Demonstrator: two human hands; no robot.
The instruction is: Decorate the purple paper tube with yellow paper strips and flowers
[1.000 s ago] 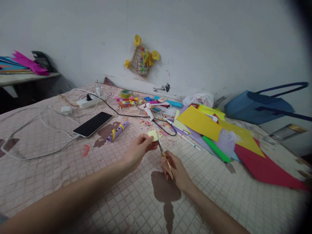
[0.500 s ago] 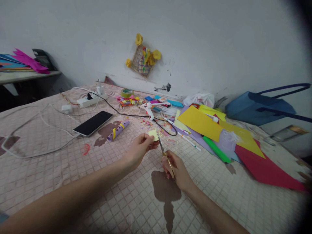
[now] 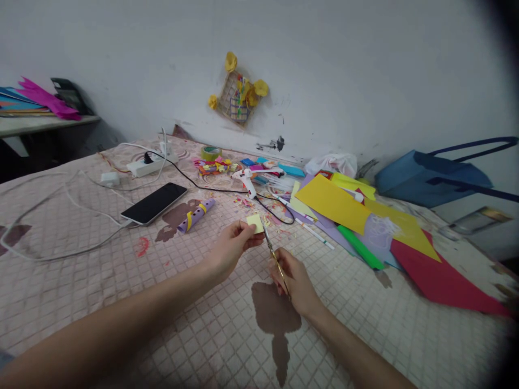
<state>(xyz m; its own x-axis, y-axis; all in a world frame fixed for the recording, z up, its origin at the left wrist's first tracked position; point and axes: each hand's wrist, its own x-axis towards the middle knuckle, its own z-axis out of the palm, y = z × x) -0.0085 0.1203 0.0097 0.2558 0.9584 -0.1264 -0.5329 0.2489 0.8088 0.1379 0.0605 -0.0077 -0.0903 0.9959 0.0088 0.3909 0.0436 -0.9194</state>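
Observation:
My left hand [image 3: 233, 247] pinches a small pale yellow piece of paper [image 3: 255, 222] above the tiled surface. My right hand [image 3: 295, 280] grips a pair of gold-handled scissors [image 3: 272, 250], whose blades point up at the paper's right edge and touch it. Both hands hover close together near the middle of the view.
A black phone [image 3: 154, 202], a purple paper tube [image 3: 196, 215], a white power strip [image 3: 148, 167] and cables lie at the left. A glue gun [image 3: 246, 179], tape roll [image 3: 211, 153], paper scraps, pens and coloured sheets [image 3: 332, 204] spread to the right, beside a blue bag [image 3: 433, 175].
The scissor blades have shifted slightly lower along the paper's right edge. Both hands otherwise stay in place.

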